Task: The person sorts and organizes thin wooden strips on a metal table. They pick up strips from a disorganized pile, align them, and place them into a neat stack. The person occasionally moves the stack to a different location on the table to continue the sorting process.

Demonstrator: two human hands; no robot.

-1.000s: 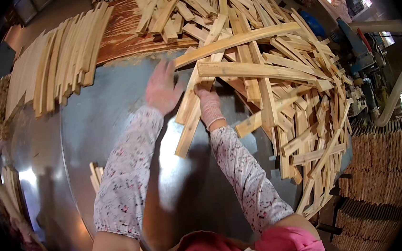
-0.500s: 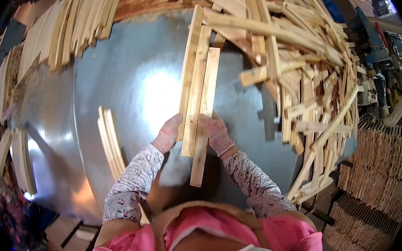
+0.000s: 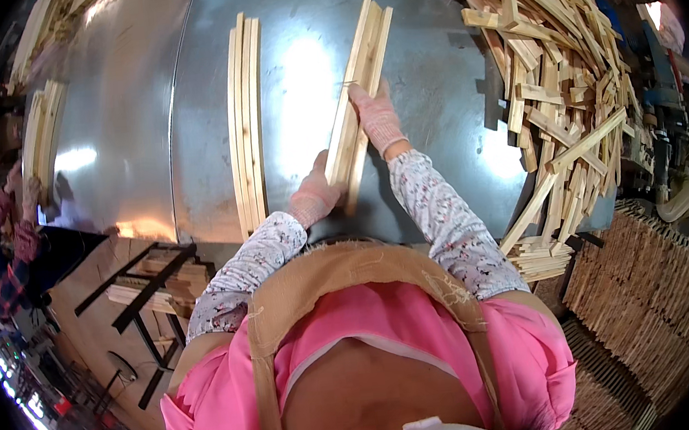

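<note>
Both hands, in pale pinkish work gloves, grip a small bundle of long wooden strips [image 3: 357,95] above the metal table [image 3: 430,166]. My left hand [image 3: 315,191] is closed around the near end of the bundle. Higher up, on its right side, my right hand [image 3: 377,115] is wrapped round the strips, fingers partly hidden behind the wood. The bundle tilts, its far end leaning right. To the left, a separate group of several strips [image 3: 248,125] lies side by side on the metal, apart from my hands.
A large jumbled pile of wooden strips [image 3: 551,90] covers the table's right side. Stacked boards [image 3: 638,288] stand at lower right. At far left another person's hands [image 3: 30,193] hold strips [image 3: 45,143]. A black metal frame [image 3: 154,289] stands beyond the table's near edge.
The strips have come closer together in my hands. My right hand has moved farther up along the bundle, and my left hand has gone to its near end. The view has shifted.
</note>
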